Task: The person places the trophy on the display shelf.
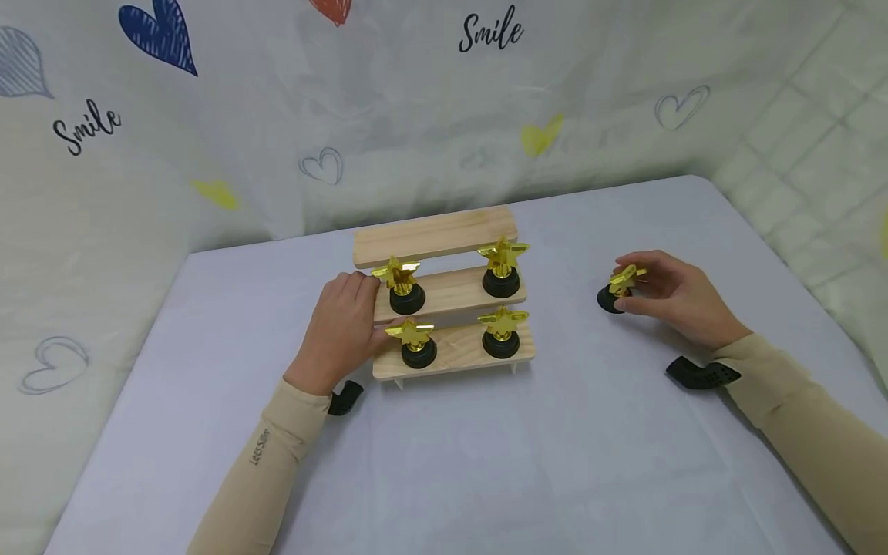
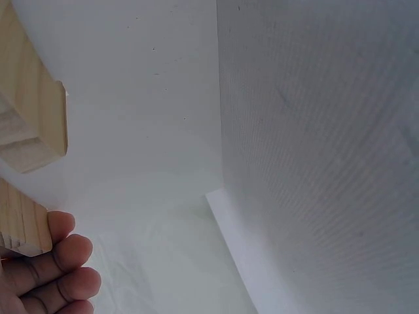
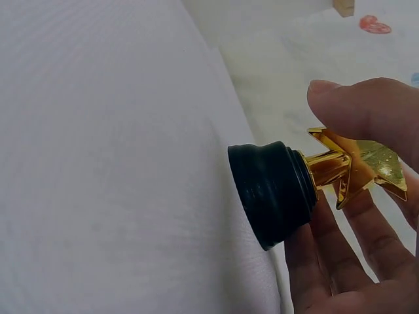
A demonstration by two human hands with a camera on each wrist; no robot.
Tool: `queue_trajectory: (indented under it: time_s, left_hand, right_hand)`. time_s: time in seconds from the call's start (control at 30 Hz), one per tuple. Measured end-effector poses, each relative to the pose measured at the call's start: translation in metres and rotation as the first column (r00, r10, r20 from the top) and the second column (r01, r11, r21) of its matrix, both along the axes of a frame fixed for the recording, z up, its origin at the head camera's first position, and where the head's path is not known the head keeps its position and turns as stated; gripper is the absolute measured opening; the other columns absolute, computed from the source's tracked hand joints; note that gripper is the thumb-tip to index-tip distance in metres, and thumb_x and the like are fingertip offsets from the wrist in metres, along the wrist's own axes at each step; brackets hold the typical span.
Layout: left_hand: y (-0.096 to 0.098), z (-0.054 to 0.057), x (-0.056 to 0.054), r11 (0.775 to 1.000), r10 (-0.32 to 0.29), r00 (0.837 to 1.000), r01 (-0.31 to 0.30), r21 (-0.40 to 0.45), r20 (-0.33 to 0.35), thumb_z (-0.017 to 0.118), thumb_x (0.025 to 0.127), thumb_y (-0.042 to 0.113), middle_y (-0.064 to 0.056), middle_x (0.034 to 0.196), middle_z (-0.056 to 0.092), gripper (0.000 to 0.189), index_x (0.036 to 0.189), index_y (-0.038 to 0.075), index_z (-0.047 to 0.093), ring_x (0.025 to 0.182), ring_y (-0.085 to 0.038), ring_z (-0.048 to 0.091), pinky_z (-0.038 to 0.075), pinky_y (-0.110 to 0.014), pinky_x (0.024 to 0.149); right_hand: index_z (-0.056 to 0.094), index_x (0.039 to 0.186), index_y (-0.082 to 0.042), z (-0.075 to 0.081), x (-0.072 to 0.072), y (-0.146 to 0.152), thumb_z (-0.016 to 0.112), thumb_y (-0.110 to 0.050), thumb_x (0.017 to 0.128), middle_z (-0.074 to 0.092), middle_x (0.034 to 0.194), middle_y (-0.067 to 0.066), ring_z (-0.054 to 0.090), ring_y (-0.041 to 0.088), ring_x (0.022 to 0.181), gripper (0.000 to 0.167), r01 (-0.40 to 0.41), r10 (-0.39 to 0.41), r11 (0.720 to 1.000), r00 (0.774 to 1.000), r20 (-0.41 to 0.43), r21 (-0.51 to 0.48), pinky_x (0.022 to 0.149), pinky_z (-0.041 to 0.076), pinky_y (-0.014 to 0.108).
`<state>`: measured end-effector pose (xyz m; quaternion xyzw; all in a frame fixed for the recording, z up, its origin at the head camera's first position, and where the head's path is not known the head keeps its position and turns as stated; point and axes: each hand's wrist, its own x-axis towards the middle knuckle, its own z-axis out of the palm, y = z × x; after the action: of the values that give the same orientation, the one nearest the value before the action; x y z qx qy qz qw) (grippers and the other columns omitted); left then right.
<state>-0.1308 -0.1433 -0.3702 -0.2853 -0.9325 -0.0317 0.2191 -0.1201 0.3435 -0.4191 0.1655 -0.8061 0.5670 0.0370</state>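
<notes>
My left hand (image 1: 341, 331) grips the left end of a three-step wooden display stand (image 1: 458, 351). In the left wrist view its fingertips (image 2: 73, 252) wrap the end of a wooden board (image 2: 23, 219). Two gold star trophies with black bases stand on the middle step, and two more, including a front right trophy (image 1: 501, 331), on the lowest. To the right of the stand, my right hand (image 1: 683, 297) has its thumb and fingers round another star trophy (image 1: 622, 284). In the right wrist view its black base (image 3: 272, 193) is close to the tabletop, fingers behind the trophy.
The stand's top step (image 1: 437, 236) is bare wood. A white cloth covers the table (image 1: 444, 462), which reaches back to a printed backdrop (image 1: 416, 100). Black wrist devices (image 1: 702, 374) sit below both cuffs.
</notes>
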Motion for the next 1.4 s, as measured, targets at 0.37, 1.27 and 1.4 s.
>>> queue_trajectory:
  time_s: [0.37, 1.27, 1.4]
  left_hand:
    - [-0.0016, 0.0021, 0.0017, 0.999, -0.030, 0.999, 0.030, 0.023, -0.019, 0.021, 0.097, 0.077, -0.018, 0.098, 0.062, 0.090, 0.113, -0.003, 0.057, 0.089, -0.033, 0.054, 0.047, -0.045, 0.081]
    - [-0.0030, 0.0010, 0.0012, 1.000, -0.023, 1.000, 0.023, 0.013, -0.012, 0.060, 0.096, 0.065, -0.018, 0.100, 0.062, 0.071, 0.115, -0.003, 0.057, 0.091, -0.033, 0.054, 0.047, -0.045, 0.083]
    - [-0.0028, 0.0010, 0.0008, 1.000, -0.019, 1.000, 0.019, 0.006, -0.010, 0.071, 0.092, 0.057, -0.018, 0.100, 0.062, 0.067, 0.115, -0.004, 0.057, 0.091, -0.032, 0.054, 0.047, -0.045, 0.084]
  right_hand:
    - [0.061, 0.126, 0.000, 0.0009, -0.0015, -0.0029, 0.079, 0.006, 0.086, 0.066, 0.115, -0.004, 0.066, 0.000, 0.109, 0.044, 0.031, -0.035, 0.995, 0.999, 0.041, 0.092, 0.098, 0.049, 0.008]
    - [0.064, 0.121, -0.006, 0.0003, -0.0013, -0.0039, 0.085, 0.000, 0.082, 0.068, 0.113, -0.002, 0.068, -0.001, 0.107, 0.044, 0.022, -0.027, 0.987, 0.999, 0.032, 0.161, 0.094, 0.051, 0.009]
    - [0.065, 0.120, -0.007, 0.0002, -0.0002, -0.0044, 0.086, -0.003, 0.082, 0.070, 0.112, -0.006, 0.069, -0.004, 0.108, 0.043, 0.042, -0.050, 0.984, 0.998, 0.041, 0.173, 0.093, 0.052, 0.008]
